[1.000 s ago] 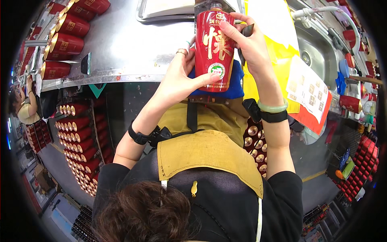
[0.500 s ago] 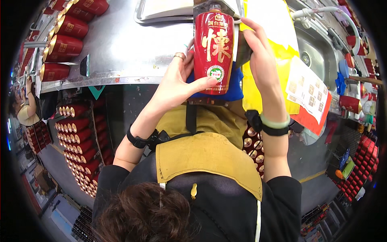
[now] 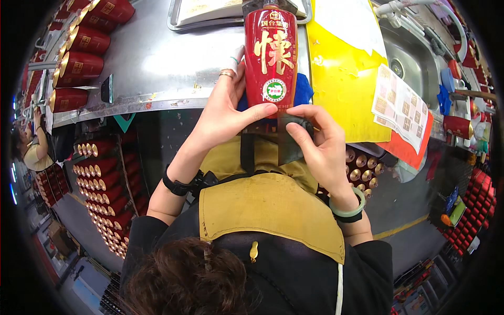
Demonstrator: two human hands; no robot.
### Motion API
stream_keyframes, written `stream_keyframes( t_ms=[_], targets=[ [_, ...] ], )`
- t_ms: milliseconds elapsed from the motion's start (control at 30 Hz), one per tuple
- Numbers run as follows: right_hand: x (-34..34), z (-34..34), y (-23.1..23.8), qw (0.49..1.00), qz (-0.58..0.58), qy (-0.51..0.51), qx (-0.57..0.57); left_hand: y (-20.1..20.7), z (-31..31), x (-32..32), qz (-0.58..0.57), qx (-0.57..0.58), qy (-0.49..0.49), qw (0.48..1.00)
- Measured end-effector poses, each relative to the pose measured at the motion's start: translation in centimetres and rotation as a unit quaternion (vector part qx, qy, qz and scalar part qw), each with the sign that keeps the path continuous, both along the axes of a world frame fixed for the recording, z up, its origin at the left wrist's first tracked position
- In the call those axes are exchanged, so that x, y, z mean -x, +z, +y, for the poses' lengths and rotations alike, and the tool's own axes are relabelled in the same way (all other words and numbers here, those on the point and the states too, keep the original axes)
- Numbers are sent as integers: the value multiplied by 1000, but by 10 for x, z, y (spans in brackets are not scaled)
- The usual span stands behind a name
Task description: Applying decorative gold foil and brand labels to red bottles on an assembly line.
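Left hand (image 3: 223, 111) is wrapped round a shiny, tapered red bottle (image 3: 270, 60), right hand (image 3: 324, 144) pinching a thin dark sheet (image 3: 287, 149) by its near end.

Left hand (image 3: 224, 107) curved, right hand (image 3: 322, 149) pinched

You wear a black top (image 3: 367, 270) with short, loose sleeves, and over it a mustard-yellow apron (image 3: 268, 202) whose curved near edge is stitched. A white strap (image 3: 340, 289) runs from the apron's right corner toward the near side. A small gold-coloured tab (image 3: 254, 252) hangs at the chest. A black band (image 3: 177, 187) circles your left wrist, a pale green bangle (image 3: 347, 213) your right; your left hand (image 3: 223, 107) has a ring (image 3: 228, 73).
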State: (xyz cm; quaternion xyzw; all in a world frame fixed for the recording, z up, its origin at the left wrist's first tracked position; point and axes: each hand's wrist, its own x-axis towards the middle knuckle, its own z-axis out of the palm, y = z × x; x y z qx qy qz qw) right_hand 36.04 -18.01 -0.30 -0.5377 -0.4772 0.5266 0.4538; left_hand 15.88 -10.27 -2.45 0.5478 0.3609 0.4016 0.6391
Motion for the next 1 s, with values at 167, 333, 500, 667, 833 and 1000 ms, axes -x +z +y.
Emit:
stream_keyframes(
  t_ms=[167,333,500,667,833,1000],
  targets=[
    [4,-3,-7,999,-24,-1,-29,-2,-3,-1,-5,21,9,1000],
    [5,-2,-6,999,-23,0,-28,-5,-2,-1,-4,9,11,1000],
    [6,-2,-5,1000,-17,-2,-21,-3,-3,-1,-2,4,11,1000],
    [6,-2,-6,1000,-17,-5,-21,-3,-4,-1,4,5,14,1000],
    [8,-4,-7,999,-19,-10,-23,-2,-7,-1,1,6,16,1000],
    [7,-3,-10,999,-26,-16,-26,-6,-5,-2,7,6,17,1000]
  ],
)
